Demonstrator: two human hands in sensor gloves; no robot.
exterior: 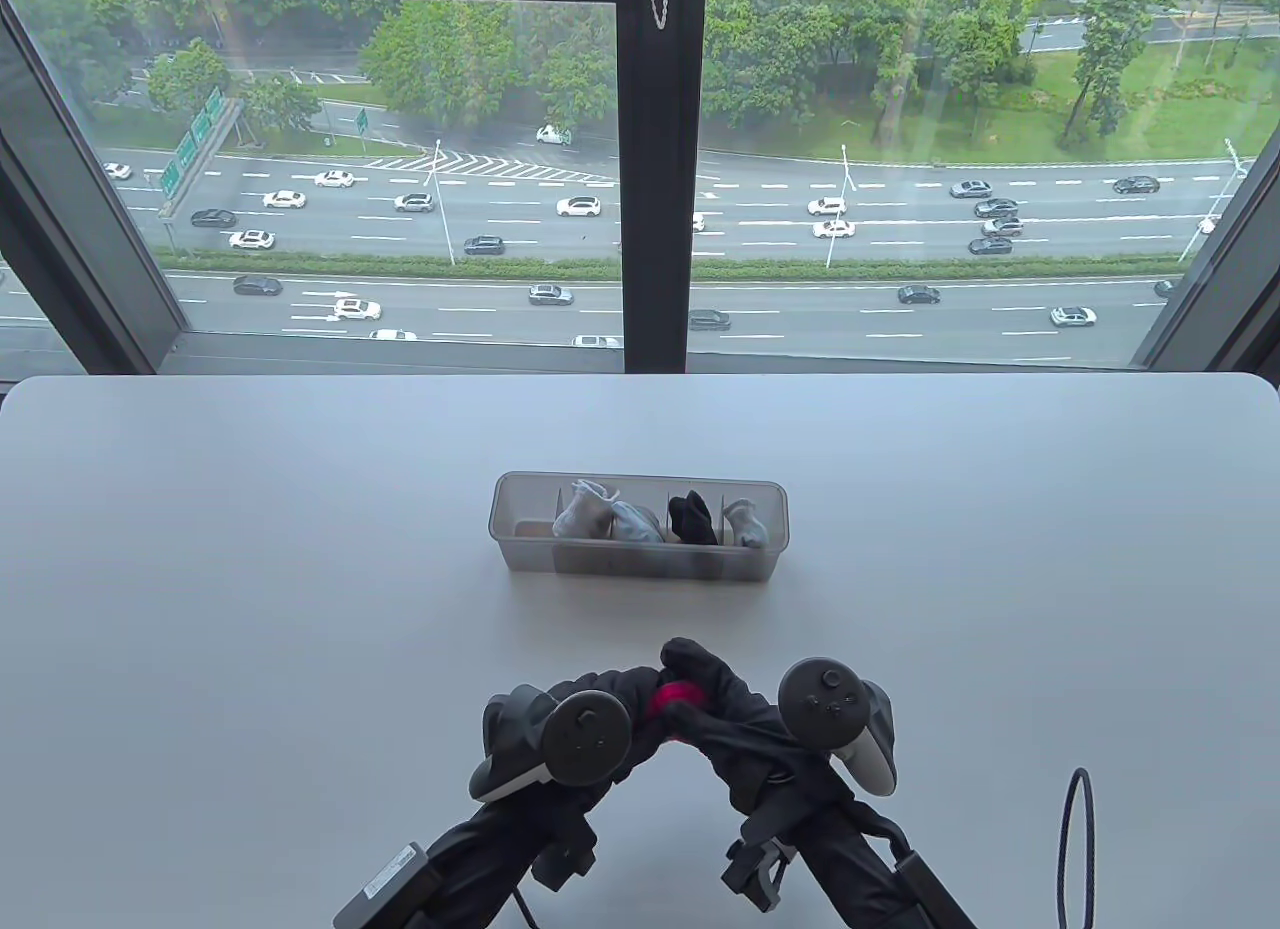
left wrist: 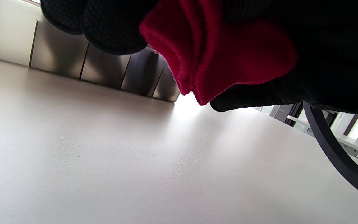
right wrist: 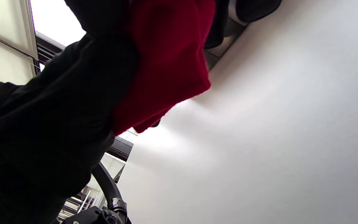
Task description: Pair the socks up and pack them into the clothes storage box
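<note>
In the table view, a bundle of bright red knitted socks [exterior: 672, 702] is gripped between two hands in black sensor gloves, held together near the front edge of a pale grey table [exterior: 250, 589]. The left hand [exterior: 610, 694] and the right hand [exterior: 715, 684] are both curled around the red bundle, just above the tabletop. Well apart from them, toward the window, a clear plastic storage box with dividers [exterior: 640, 561] is seen; pale grey socks [exterior: 585, 511], a black sock pair [exterior: 692, 517] and another light grey pair [exterior: 747, 525] are held in its compartments.

In the left wrist view, the red socks [left wrist: 225, 56] are seen pinched by black gloved fingers [left wrist: 113, 28], with the box [left wrist: 104, 67] behind.

In the right wrist view, the red fabric [right wrist: 166, 62] is shown clasped against the dark glove above the table [right wrist: 275, 140].
</note>
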